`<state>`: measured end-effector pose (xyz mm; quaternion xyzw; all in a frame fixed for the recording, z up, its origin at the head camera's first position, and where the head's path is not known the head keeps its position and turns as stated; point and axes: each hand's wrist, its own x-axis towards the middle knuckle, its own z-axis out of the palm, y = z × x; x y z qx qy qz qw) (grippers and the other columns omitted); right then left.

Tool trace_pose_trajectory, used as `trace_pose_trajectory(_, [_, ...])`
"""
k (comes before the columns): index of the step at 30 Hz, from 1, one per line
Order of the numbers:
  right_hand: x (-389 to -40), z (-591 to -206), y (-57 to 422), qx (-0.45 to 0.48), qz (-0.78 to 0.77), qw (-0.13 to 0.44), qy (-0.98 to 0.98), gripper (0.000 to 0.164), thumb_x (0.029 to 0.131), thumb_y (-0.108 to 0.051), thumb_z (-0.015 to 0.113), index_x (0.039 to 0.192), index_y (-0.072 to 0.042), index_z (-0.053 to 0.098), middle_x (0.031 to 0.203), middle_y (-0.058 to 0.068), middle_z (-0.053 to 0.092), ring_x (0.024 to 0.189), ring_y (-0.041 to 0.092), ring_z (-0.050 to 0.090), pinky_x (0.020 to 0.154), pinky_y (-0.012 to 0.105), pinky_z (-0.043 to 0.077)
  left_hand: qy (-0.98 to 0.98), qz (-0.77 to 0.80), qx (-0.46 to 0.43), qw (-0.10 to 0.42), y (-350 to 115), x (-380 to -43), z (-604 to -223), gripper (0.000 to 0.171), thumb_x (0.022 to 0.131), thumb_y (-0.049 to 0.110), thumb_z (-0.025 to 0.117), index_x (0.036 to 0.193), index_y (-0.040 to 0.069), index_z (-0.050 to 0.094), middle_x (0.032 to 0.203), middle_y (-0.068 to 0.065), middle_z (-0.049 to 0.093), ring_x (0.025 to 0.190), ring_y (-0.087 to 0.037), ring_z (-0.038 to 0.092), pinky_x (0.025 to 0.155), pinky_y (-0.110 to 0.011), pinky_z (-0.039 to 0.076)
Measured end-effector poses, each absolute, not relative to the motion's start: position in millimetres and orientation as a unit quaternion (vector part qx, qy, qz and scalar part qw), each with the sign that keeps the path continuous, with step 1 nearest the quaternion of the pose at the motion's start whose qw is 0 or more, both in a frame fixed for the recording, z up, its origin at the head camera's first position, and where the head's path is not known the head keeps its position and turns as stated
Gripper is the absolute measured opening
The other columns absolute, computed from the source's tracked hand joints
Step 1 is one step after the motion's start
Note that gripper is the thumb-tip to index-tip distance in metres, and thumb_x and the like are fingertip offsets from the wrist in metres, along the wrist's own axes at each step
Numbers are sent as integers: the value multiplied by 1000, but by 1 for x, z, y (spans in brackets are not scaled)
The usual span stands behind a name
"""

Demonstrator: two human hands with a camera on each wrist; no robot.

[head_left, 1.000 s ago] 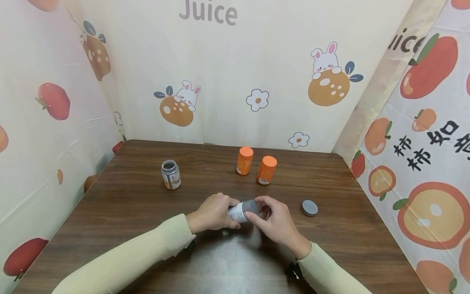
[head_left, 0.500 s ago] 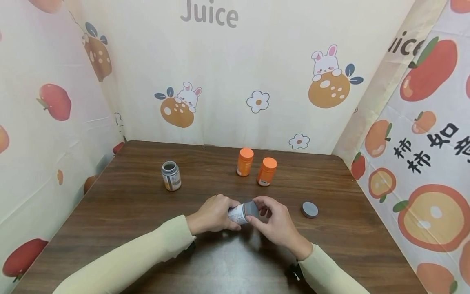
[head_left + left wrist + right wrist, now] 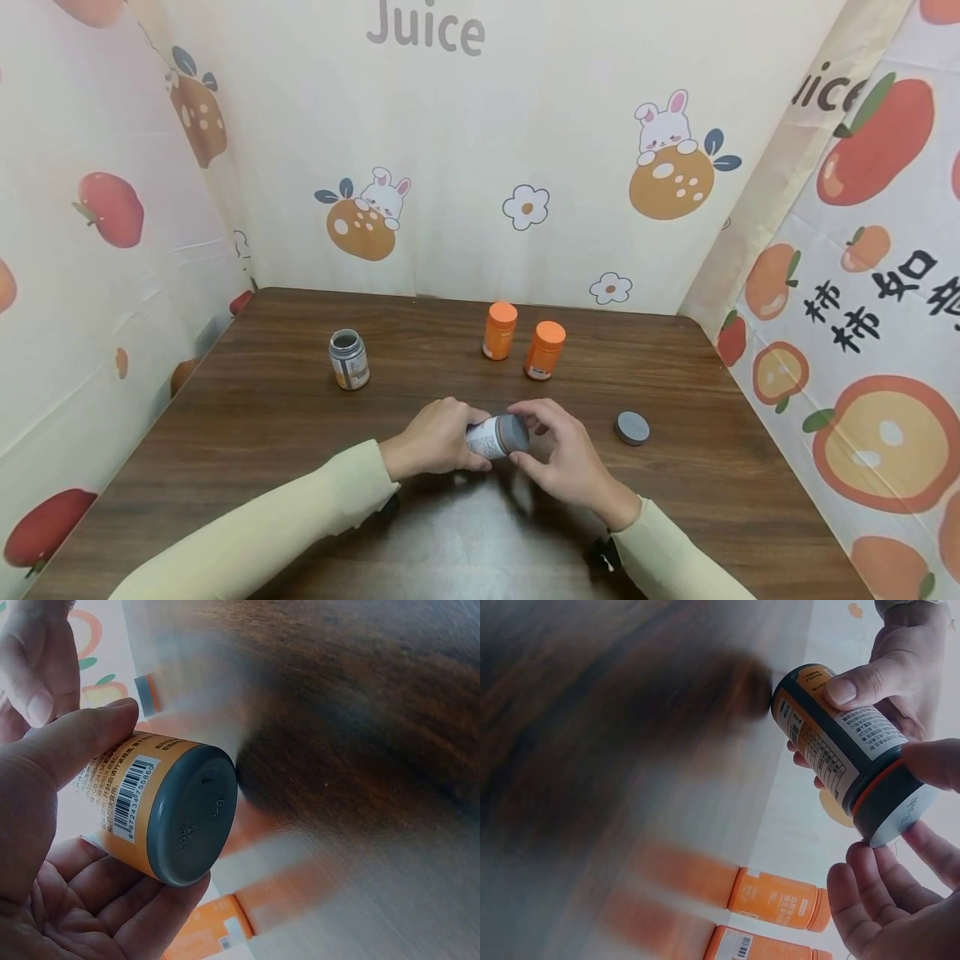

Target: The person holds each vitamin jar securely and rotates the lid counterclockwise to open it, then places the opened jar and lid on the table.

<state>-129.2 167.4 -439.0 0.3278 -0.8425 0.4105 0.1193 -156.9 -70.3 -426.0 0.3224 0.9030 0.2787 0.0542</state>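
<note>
My left hand (image 3: pixel 438 435) grips a supplement bottle (image 3: pixel 484 438) round its body, holding it tilted with its grey cap (image 3: pixel 513 433) toward the right. In the left wrist view, the bottle's dark base (image 3: pixel 193 817) and an orange and white label with a barcode (image 3: pixel 133 796) show. My right hand (image 3: pixel 558 450) has its thumb and fingertips at the rim of the cap on opposite sides. Up close in the right wrist view, an orange band (image 3: pixel 877 786) runs just below the cap (image 3: pixel 892 806).
An uncapped grey bottle (image 3: pixel 350 364) stands at the back left. Two orange bottles (image 3: pixel 499 332) with orange caps stand behind the hands. A loose grey cap (image 3: pixel 632 427) lies at the right on the wooden table (image 3: pixel 247 433). Printed curtains (image 3: pixel 465 125) enclose the table.
My right thumb and fingers have shifted round the cap toward its rim, so more of the cap's end shows. My left hand and the bottle stay nearly in place.
</note>
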Motion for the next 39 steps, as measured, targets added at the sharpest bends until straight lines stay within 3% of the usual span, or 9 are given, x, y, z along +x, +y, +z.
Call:
trace_pose_trajectory(7, [-129, -438, 167, 347, 412, 112, -835, 61, 75, 4, 85, 129, -13, 62, 126, -2, 61, 106, 16, 60, 85, 45, 54, 902, 282, 323, 55, -71, -157, -426, 39, 74, 33, 93, 107, 18, 77, 85, 11, 70, 72, -4, 61, 66, -25, 50])
trace_pose_trajectory(14, [-128, -436, 167, 355, 415, 107, -831, 66, 73, 7, 85, 132, -12, 61, 130, -1, 59, 112, 17, 58, 91, 41, 53, 904, 276, 322, 53, -70, -156, -427, 40, 74, 34, 93, 107, 19, 77, 85, 11, 70, 72, -4, 61, 66, -25, 50])
trace_pose_trajectory(19, [-128, -437, 168, 349, 415, 116, -833, 69, 76, -6, 89, 137, -12, 58, 131, 2, 60, 112, 19, 58, 88, 45, 53, 905, 274, 321, 51, -70, -156, -427, 41, 74, 34, 93, 108, 18, 77, 85, 10, 70, 72, -4, 60, 65, -24, 50])
trace_pose_trajectory(26, [-128, -441, 168, 287, 431, 133, -845, 55, 84, -28, 87, 132, -19, 61, 115, -3, 64, 100, 19, 63, 79, 42, 56, 906, 278, 312, 59, -70, -157, -427, 42, 74, 34, 94, 109, 17, 77, 86, 9, 70, 72, -5, 60, 65, -25, 50])
trace_pose_trajectory(39, [-128, -439, 163, 219, 434, 114, -866, 43, 88, -37, 83, 122, -19, 65, 100, -7, 65, 82, 17, 63, 70, 37, 56, 907, 278, 311, 64, -70, -157, -426, 43, 75, 34, 93, 110, 17, 77, 88, 9, 71, 74, -5, 61, 68, -25, 52])
